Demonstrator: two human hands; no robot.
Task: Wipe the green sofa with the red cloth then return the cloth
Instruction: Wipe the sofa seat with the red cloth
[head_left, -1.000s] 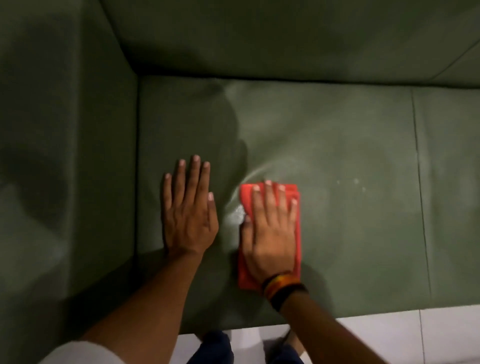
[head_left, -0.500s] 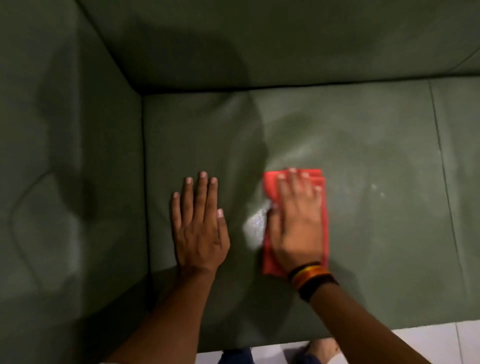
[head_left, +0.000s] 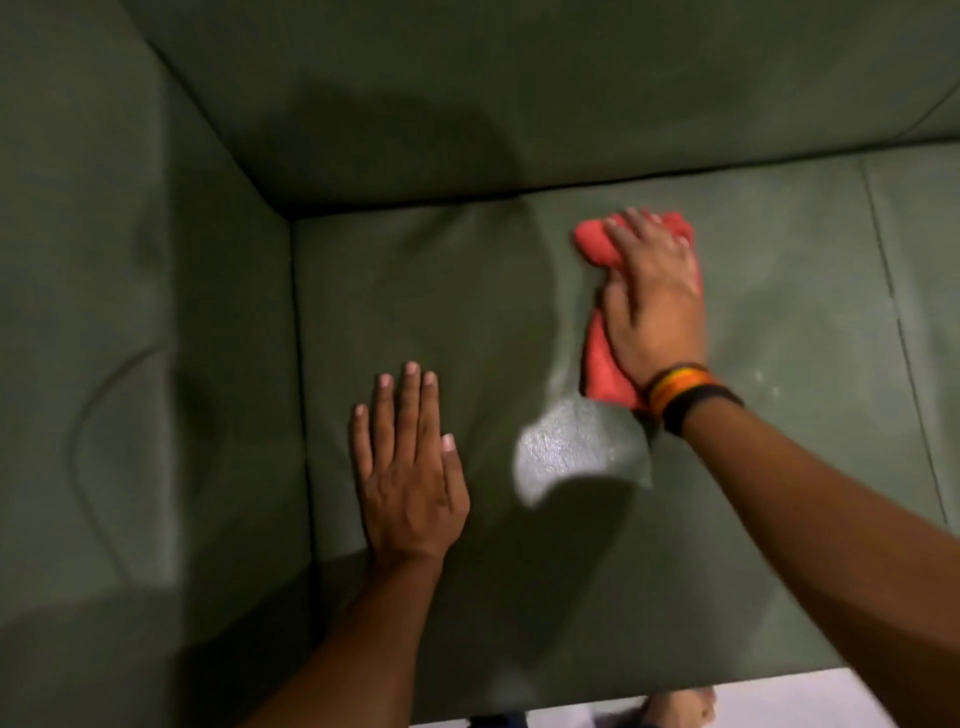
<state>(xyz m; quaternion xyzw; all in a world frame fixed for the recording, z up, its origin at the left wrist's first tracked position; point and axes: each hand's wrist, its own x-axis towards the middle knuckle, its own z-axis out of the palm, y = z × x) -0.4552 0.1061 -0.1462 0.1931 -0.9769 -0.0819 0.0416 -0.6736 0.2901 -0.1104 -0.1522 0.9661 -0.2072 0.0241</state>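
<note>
the left hand (head_left: 408, 480) lies flat on the seat of the green sofa (head_left: 415, 291), fingers straight and together, holding nothing; i think it is there to support the body while the person leans forward. the right hand (head_left: 657, 306) is at about 1 o'clock from it, well apart, pressed palm down on the red cloth (head_left: 602, 364). its fingers are spread and a little bent over the bunched far end, pinning the cloth to the cushion more than gripping it, which suits wiping. the cloth is near the backrest.
</note>
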